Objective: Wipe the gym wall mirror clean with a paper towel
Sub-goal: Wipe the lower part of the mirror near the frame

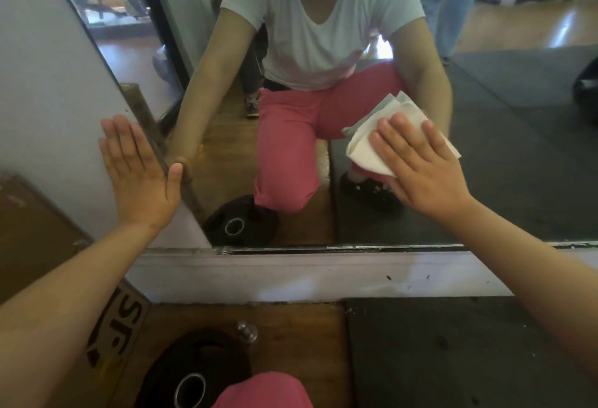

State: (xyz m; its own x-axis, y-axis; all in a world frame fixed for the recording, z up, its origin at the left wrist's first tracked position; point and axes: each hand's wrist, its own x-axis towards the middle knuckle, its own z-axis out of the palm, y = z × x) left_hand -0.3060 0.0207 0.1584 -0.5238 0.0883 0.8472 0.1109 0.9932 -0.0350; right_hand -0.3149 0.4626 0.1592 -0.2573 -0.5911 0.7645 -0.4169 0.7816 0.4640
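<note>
My left hand [139,171] braces flat on the wall [48,84] at the left edge of the mirror [517,149] while my right hand [420,165], fingers straight, presses the towel [365,145] low on it, so I should use even pressure and overlap strokes down to the bottom edge.

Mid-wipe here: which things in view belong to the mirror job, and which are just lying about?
Job: mirror; paper towel; right hand pressing the towel on it; left hand flat on the wall.
Lying about: weight plate; cardboard box.
</note>
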